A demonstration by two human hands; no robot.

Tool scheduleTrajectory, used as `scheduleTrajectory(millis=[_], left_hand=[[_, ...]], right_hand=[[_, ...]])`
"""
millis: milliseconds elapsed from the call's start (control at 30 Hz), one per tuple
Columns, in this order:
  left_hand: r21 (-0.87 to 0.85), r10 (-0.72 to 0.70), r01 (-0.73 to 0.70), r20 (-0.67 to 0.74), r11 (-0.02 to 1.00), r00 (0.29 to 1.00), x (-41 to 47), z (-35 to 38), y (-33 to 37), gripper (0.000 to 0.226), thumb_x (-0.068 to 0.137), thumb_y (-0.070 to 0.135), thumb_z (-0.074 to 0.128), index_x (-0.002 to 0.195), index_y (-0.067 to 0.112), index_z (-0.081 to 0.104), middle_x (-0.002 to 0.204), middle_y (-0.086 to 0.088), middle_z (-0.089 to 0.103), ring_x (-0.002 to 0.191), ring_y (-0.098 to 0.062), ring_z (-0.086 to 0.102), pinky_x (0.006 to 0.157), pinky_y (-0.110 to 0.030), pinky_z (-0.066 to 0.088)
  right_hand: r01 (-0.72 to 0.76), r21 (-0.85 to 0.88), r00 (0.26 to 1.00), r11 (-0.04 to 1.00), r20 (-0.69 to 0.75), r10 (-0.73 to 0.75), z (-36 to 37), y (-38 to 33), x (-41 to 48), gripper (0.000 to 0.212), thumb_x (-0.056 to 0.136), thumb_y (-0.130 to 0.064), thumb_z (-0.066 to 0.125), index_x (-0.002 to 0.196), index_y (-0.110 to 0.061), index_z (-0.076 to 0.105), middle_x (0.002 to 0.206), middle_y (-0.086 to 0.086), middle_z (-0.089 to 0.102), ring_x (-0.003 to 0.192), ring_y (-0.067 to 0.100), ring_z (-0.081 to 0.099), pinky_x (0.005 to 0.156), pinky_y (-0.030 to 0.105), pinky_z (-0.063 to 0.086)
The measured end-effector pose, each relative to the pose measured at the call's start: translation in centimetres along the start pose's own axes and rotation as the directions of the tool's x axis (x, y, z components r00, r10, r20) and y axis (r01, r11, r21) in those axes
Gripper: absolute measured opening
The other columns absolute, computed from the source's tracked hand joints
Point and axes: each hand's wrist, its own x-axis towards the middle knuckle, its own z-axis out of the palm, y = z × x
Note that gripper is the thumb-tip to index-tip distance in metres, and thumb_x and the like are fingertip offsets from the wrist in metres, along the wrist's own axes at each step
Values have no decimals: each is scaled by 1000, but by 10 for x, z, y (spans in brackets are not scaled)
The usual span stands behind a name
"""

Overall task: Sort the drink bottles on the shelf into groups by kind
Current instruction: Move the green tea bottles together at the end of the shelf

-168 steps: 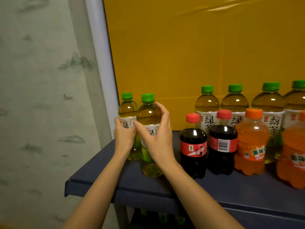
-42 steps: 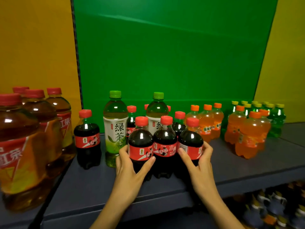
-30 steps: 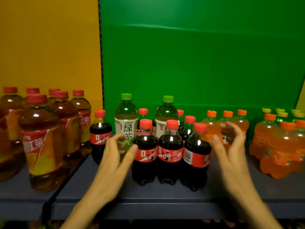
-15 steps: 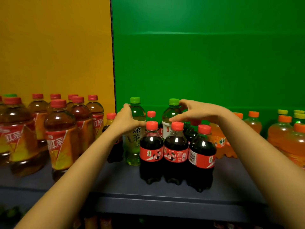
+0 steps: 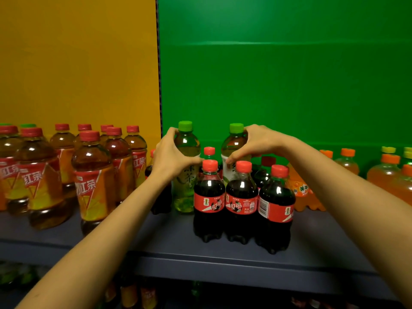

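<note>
A: What is changed?
B: Left green tea [image 5: 186, 177] is now gripped by the left hand [image 5: 171, 156], right green tea [image 5: 233, 142] by the right hand [image 5: 256, 141], behind 3 colas [image 5: 242, 197] on the shelf [image 5: 223, 260]; regrouping is probably begun.

Dim light. The backdrop [image 5: 278, 85] above both hands is evenly lit, and the shelf [image 5: 223, 262] edge below them is nearly black. White glints sit high on the left green tea bottle [image 5: 187, 146] in the left hand [image 5: 171, 157], on the right green tea bottle [image 5: 233, 141] in the right hand [image 5: 256, 143], and on the cola bottles [image 5: 242, 197] just below. The red tea bottles [image 5: 93, 175] left of the left hand look smeared. The forearms soften toward the bottom corners.
</note>
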Motion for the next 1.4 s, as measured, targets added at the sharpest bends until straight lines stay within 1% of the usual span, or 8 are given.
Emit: scheduleTrajectory(millis=[133,233,300,467,567,833,967,1400], left_hand=[[-106,115,-125,-98,986,988,6,-20,25,72,56,26,84,118,11,48,112,-3,58,104,-18,54,89,-29,46],[-162,203,-235,-189,959,961,11,-33,47,74,52,41,72,117,14,50,106,3,58,100,-16,57,83,-18,46],[-178,220,-274,-271,945,937,15,-40,58,75,54,42,71,120,14,49,110,0,61,103,-16,59,89,-26,49],[-300,231,-392,-453,870,861,16,-56,75,71,61,20,77,122,8,42,106,8,55,92,7,58,90,-20,49],[-338,202,-418,-521,843,829,12,-68,76,71,62,16,78,121,4,41,108,2,51,99,0,54,92,-19,47],[-378,172,-454,-585,807,793,-22,-114,54,66,63,21,77,118,14,41,116,-20,52,107,-37,56,88,-45,53],[-317,187,-424,-569,848,801,-44,-138,36,67,63,26,75,119,19,40,112,-2,53,105,-20,58,85,-30,52],[-252,24,-197,-557,947,830,-102,-253,-52,81,53,32,79,122,7,44,113,-13,59,103,-21,62,91,-36,52]], right_hand=[[19,129,994,991,-109,-5,-21,-9,-3,49,58,-35,84,100,-18,64,96,-1,67,83,13,61,67,24,51],[28,233,947,972,-318,49,-33,-20,0,90,33,-52,84,114,-19,60,113,2,66,103,19,62,88,39,53],[102,328,883,939,-465,66,-35,-28,1,105,24,-56,80,119,-19,57,116,4,65,106,20,61,93,42,51],[440,536,695,720,-711,105,-37,-61,-9,84,36,-42,81,111,-11,60,102,2,69,93,12,65,87,29,52],[605,597,651,527,-752,104,-31,-78,-20,55,56,-24,79,104,-7,59,88,-1,66,74,4,63,70,16,49],[658,737,736,154,-673,76,17,-115,-55,25,82,-13,66,99,-15,49,83,-1,60,66,6,62,63,21,51],[629,765,768,139,-639,43,50,-124,-57,38,69,-26,75,98,-19,52,81,-5,61,71,8,62,68,26,51],[550,832,834,71,-543,-99,143,-214,-36,52,63,-31,72,107,-13,51,81,-10,63,73,8,63,65,23,51]])
